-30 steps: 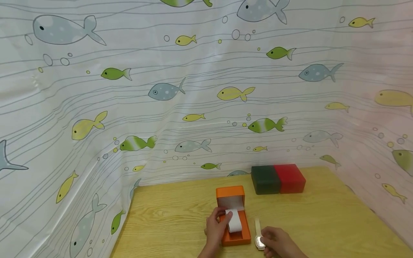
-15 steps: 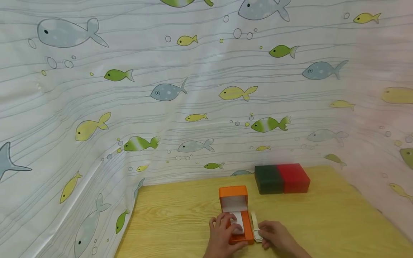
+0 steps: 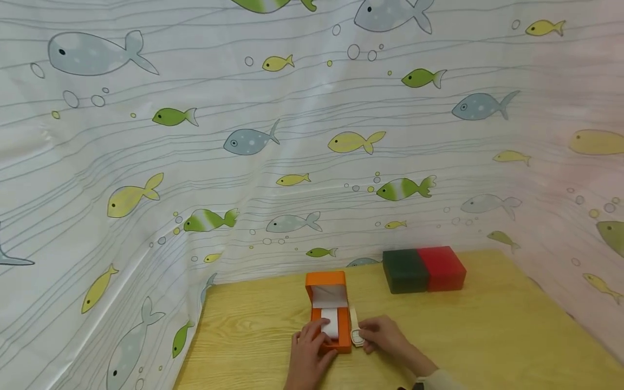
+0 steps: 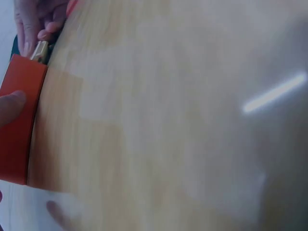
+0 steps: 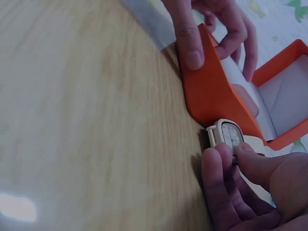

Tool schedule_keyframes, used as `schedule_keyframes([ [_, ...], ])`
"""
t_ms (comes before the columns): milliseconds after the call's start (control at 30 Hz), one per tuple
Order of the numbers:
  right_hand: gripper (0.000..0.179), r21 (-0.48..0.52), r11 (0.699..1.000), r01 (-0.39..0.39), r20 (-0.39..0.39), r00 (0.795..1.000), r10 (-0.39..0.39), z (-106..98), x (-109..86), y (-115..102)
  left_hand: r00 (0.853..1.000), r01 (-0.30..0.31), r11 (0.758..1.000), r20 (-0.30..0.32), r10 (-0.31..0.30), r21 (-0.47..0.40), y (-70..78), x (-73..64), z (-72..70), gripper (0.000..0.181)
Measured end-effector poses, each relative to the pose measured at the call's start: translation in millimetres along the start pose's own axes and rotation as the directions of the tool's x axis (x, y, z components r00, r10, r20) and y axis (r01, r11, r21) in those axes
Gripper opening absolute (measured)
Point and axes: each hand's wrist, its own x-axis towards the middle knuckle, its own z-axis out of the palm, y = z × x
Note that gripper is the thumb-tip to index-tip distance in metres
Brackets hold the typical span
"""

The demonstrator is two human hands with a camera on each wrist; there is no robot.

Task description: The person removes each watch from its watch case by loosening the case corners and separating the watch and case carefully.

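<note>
An orange watch box [image 3: 344,327] stands on the wood-grain table with its lid raised, and a white cushion [image 3: 331,323] lies inside. My left hand [image 3: 307,348] grips its near end. In the right wrist view the thumb [image 5: 194,58] presses the outer wall while other fingers reach over the rim toward the cushion. Just right of the box, my right hand [image 3: 382,335] pinches a pale wristwatch [image 5: 230,134] by its case between thumb and fingers. The watch's light strap extends away along the box's side, its case right at the box corner.
A dark green box [image 3: 403,272] and a red box [image 3: 442,269] stand side by side at the back right of the table [image 3: 253,319]. A fish-print curtain [image 3: 312,195] hangs behind and along both sides.
The box and both hands have shifted left. My left hand went from the box's left side, thumb on the cushion, to its near end. The watch came closer to the box.
</note>
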Motion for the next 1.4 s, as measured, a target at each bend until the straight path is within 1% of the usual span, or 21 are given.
schedule_keyframes([
  [67,0.033,-0.034,0.999,-0.02,-0.011,1.0,0.02,11.0,16.0,-4.1,0.998,0.056,0.998,0.015,-0.056,0.009,-11.3,1.1,-5.8,0.028],
  [133,0.032,-0.06,0.997,-0.049,-0.025,0.999,0.048,21.7,31.0,-9.4,0.995,0.094,0.995,0.029,-0.094,0.019,-23.1,3.8,-11.8,0.028],
  [233,0.029,-0.075,0.995,-0.066,-0.057,0.996,0.062,38.4,52.3,-16.3,0.992,0.121,0.992,0.022,-0.123,0.043,-41.3,9.2,-20.1,0.031],
  [367,0.02,-0.031,0.999,-0.021,-0.126,0.992,0.017,62.9,74.1,-20.4,0.989,0.149,0.987,-0.015,-0.148,0.057,-60.4,13.4,-30.3,0.033],
  [500,0.012,-0.006,1.0,0.022,-0.208,0.978,-0.023,78.6,85.7,-19.9,0.983,0.185,0.982,-0.015,-0.185,0.036,-68.1,15.9,-33.9,0.031],
  [600,0.011,-0.031,0.999,0.019,-0.238,0.971,-0.026,82.3,88.5,-20.1,0.982,0.186,0.982,-0.026,-0.185,0.027,-69.8,16.1,-32.8,0.031],
  [700,0.011,-0.05,0.999,0.012,-0.227,0.974,-0.023,83.4,90.4,-19.7,0.982,0.184,0.983,-0.047,-0.183,0.019,-72.3,15.4,-32.2,0.033],
  [800,0.012,-0.07,0.998,0.007,-0.211,0.977,-0.021,81.5,93.9,-18.0,0.979,0.199,0.98,-0.048,-0.198,0.015,-75.5,15.9,-33.5,0.034],
  [833,0.012,-0.096,0.995,0.011,-0.217,0.976,-0.032,79.2,95.7,-17.5,0.978,0.206,0.979,-0.044,-0.205,0.011,-76.5,16.3,-34.0,0.034],
  [900,0.012,-0.214,0.976,0.031,-0.257,0.963,-0.086,69.7,99.0,-18.4,0.977,0.212,0.977,-0.033,-0.212,0.008,-78.2,17.0,-35.3,0.033],
  [933,0.011,-0.298,0.954,0.04,-0.278,0.952,-0.127,61.7,100.6,-18.7,0.978,0.208,0.978,-0.025,-0.208,0.012,-78.7,17.4,-35.4,0.033],
  [967,0.01,-0.394,0.918,0.047,-0.299,0.938,-0.177,51.8,102.1,-19.3,0.978,0.208,0.978,-0.019,-0.208,0.007,-78.8,17.7,-35.5,0.032],
  [1000,0.01,-0.495,0.867,0.054,-0.31,0.921,-0.234,39.7,102.8,-20.8,0.978,0.209,0.978,-0.012,-0.209,0.001,-78.9,17.8,-35.6,0.031],
  [1067,0.01,-0.687,0.725,0.053,-0.312,0.879,-0.36,10.7,103.6,-22.9,0.977,0.215,0.977,0.003,-0.215,-0.01,-79.1,17.6,-35.2,0.029],
  [1133,0.012,-0.806,0.592,0.023,-0.302,0.844,-0.443,-19.6,102.3,-22.2,0.976,0.218,0.976,0.015,-0.218,-0.013,-79.3,17.1,-34.6,0.027],
  [1167,0.016,-0.846,0.533,-0.01,-0.304,0.83,-0.468,-33.9,100.0,-22.2,0.975,0.221,0.975,0.017,-0.221,-0.018,-79.2,16.8,-34.4,0.026],
  [1200,0.02,-0.872,0.487,-0.041,-0.308,0.82,-0.483,-47.2,97.1,-21.3,0.976,0.219,0.976,0.019,-0.218,-0.013,-79.4,16.3,-34.2,0.026],
  [1233,0.024,-0.888,0.453,-0.077,-0.32,0.812,-0.489,-58.8,94.2,-19.3,0.976,0.215,0.977,0.017,-0.215,-0.008,-79.6,15.9,-34.0,0.026],
  [1300,0.034,-0.895,0.425,-0.137,-0.346,0.815,-0.465,-76.0,86.9,-16.3,0.977,0.211,0.978,0.008,-0.211,0.002,-79.9,15.3,-34.0,0.025],
  [1367,0.043,-0.897,0.41,-0.169,-0.351,0.834,-0.425,-86.2,80.1,-14.4,0.978,0.209,0.978,-0.003,-0.209,0.003,-80.3,15.1,-33.6,0.026],
  [1400,0.046,-0.894,0.413,-0.174,-0.351,0.845,-0.404,-89.3,77.5,-13.3,0.978,0.208,0.978,-0.005,-0.208,0.004,-80.4,15.2,-33.3,0.026],
])
